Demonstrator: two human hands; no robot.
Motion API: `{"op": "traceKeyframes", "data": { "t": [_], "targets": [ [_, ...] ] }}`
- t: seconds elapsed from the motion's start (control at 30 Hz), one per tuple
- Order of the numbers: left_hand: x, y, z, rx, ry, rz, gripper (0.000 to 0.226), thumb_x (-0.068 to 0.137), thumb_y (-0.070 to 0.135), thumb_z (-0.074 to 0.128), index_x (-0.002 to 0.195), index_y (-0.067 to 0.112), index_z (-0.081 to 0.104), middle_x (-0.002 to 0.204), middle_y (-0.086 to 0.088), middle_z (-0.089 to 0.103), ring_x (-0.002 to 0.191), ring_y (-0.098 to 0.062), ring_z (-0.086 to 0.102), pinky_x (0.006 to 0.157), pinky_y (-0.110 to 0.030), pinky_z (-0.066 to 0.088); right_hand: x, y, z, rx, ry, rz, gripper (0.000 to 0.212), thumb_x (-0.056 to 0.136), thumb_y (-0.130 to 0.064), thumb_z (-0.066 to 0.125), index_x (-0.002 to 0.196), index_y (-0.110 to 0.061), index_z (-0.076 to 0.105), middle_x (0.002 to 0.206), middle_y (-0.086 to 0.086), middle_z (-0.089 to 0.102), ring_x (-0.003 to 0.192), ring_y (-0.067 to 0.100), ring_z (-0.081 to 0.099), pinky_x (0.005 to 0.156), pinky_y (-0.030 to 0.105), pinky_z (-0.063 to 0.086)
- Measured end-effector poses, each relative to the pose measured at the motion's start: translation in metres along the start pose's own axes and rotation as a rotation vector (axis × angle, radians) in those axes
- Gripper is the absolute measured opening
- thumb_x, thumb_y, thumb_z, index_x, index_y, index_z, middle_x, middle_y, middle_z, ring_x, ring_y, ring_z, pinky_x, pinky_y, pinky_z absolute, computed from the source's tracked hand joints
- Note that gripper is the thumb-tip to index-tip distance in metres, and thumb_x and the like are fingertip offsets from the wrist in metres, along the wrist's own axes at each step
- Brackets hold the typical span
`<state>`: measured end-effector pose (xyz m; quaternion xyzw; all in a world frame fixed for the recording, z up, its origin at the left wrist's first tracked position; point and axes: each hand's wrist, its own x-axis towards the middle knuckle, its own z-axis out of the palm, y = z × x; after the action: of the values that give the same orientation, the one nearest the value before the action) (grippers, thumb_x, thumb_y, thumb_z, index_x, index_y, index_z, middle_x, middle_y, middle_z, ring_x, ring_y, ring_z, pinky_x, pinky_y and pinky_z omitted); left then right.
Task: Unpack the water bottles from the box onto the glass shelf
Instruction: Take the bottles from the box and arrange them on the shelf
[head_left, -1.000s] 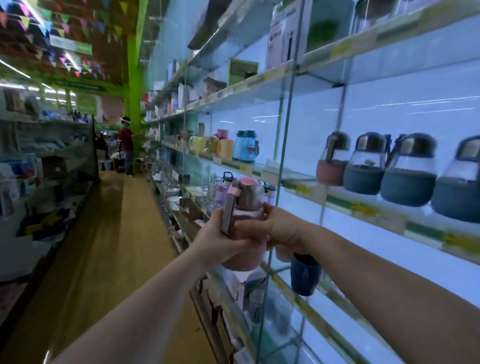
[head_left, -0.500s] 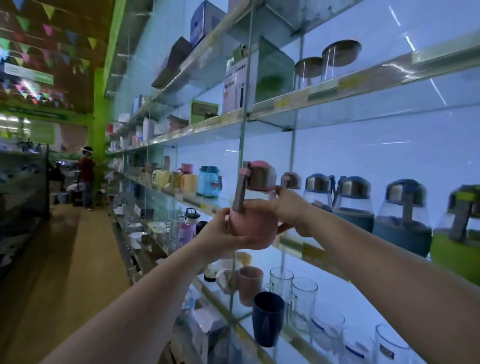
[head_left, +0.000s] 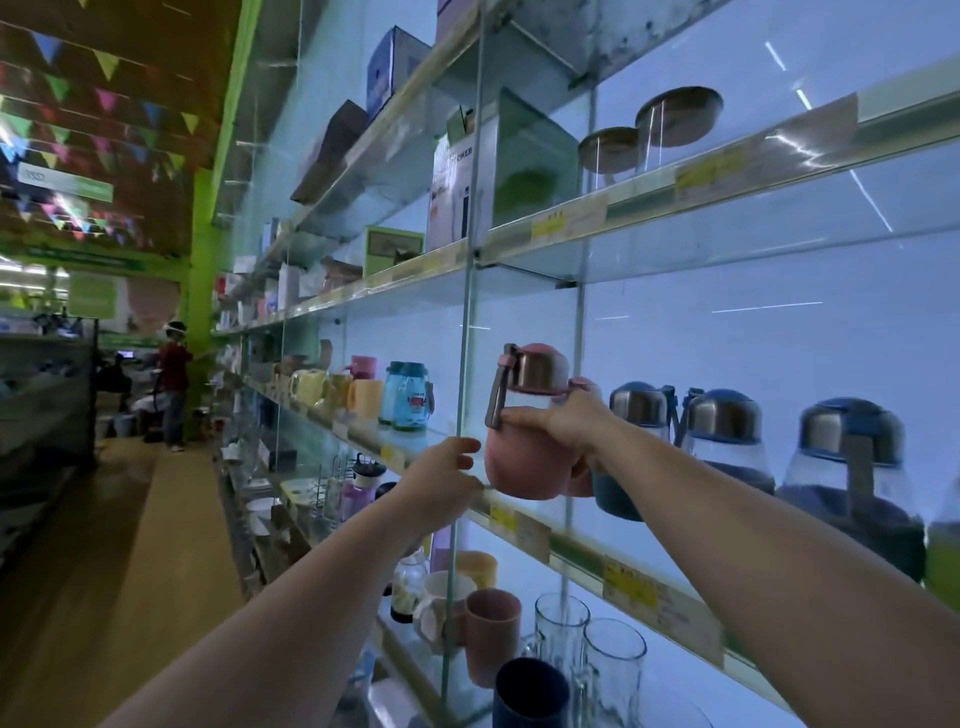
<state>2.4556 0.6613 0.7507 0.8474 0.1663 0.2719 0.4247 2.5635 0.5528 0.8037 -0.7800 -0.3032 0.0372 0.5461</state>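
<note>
At the front edge of the glass shelf, a pink bottle is standing or hovering upright; whether its base is touching the glass cannot be told. Its steel lid with a pink cap is sitting on top, and a grey strap is hanging down its left side. The right hand is gripping the bottle from the right, its fingers curling across the clear band between lid and pink sleeve, reaching as far as the strap. The left hand is hanging just left of the bottle, holding nothing; its fingers are loosely bent and slightly spread, with their tips just beside the pink sleeve, and contact cannot be told.

Behind the right hand, another pink bottle is peeking out, mostly hidden. To the right, blue bottles with steel lids are lining up along the same shelf. Further left on it, a light-blue bottle and yellow cups are standing. On the shelf below, a pink cup, a dark blue cup and glass mugs are sitting close together. On the shelf above, two lidded jars and a green box are resting. Down the aisle, a person in a red top is standing.
</note>
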Motion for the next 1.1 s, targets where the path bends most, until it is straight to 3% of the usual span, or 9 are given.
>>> {"op": "traceKeyframes", "data": {
  "t": [0.13, 0.33, 0.43, 0.57, 0.77, 1.1],
  "targets": [
    [0.009, 0.002, 0.006, 0.084, 0.007, -0.007, 0.055, 0.089, 0.001, 0.051, 0.142, 0.011, 0.039, 0.138, -0.009, 0.049, 0.125, -0.023, 0.048, 0.1, -0.027, 0.039, 0.019, 0.011, 0.007, -0.039, 0.009, 0.013, 0.08, 0.066, -0.046, 0.081, 0.128, -0.011, 0.045, 0.121, 0.011, 0.055, 0.098, 0.027, 0.051, 0.077, 0.039, 0.047],
    [0.017, 0.008, 0.016, 0.131, -0.002, -0.021, 0.055, 0.09, 0.005, 0.052, 0.142, 0.01, 0.039, 0.142, -0.01, 0.046, 0.131, -0.023, 0.044, 0.107, -0.03, 0.035, 0.037, 0.024, 0.013, -0.054, 0.015, 0.079, 0.077, 0.066, -0.047, 0.08, 0.125, -0.008, 0.05, 0.123, 0.012, 0.055, 0.108, 0.031, 0.052, 0.084, 0.04, 0.049],
    [0.019, 0.012, 0.021, 0.15, 0.014, -0.018, 0.054, 0.091, 0.007, 0.052, 0.143, 0.013, 0.039, 0.142, -0.007, 0.046, 0.13, -0.022, 0.044, 0.101, -0.026, 0.036, 0.042, 0.03, 0.014, -0.096, 0.03, 0.091, 0.076, 0.067, -0.049, 0.079, 0.125, -0.009, 0.049, 0.125, 0.013, 0.054, 0.113, 0.033, 0.052, 0.093, 0.046, 0.049],
    [0.023, 0.013, 0.026, 0.165, 0.015, -0.019, 0.054, 0.091, 0.007, 0.049, 0.143, 0.016, 0.04, 0.143, -0.006, 0.046, 0.128, -0.022, 0.045, 0.09, -0.022, 0.034, 0.045, 0.037, 0.015, -0.148, 0.067, 0.077, 0.077, 0.067, -0.05, 0.078, 0.125, -0.01, 0.048, 0.129, 0.014, 0.05, 0.118, 0.031, 0.048, 0.098, 0.043, 0.045],
    [0.026, 0.013, 0.034, 0.2, -0.002, -0.047, 0.055, 0.09, 0.005, 0.049, 0.143, 0.014, 0.039, 0.144, -0.009, 0.045, 0.131, -0.025, 0.043, 0.105, -0.034, 0.036, 0.048, 0.037, 0.02, -0.139, 0.074, 0.066, 0.078, 0.069, -0.047, 0.078, 0.128, -0.011, 0.044, 0.133, 0.013, 0.041, 0.121, 0.029, 0.042, 0.099, 0.039, 0.043],
    [0.031, 0.007, 0.038, 0.234, -0.009, -0.069, 0.052, 0.092, 0.009, 0.05, 0.143, 0.012, 0.039, 0.144, -0.01, 0.045, 0.131, -0.027, 0.043, 0.104, -0.033, 0.037, 0.053, 0.038, 0.026, -0.201, 0.065, 0.035, 0.078, 0.073, -0.05, 0.074, 0.132, -0.009, 0.043, 0.134, 0.015, 0.039, 0.123, 0.028, 0.041, 0.102, 0.037, 0.04]
  ]
}}
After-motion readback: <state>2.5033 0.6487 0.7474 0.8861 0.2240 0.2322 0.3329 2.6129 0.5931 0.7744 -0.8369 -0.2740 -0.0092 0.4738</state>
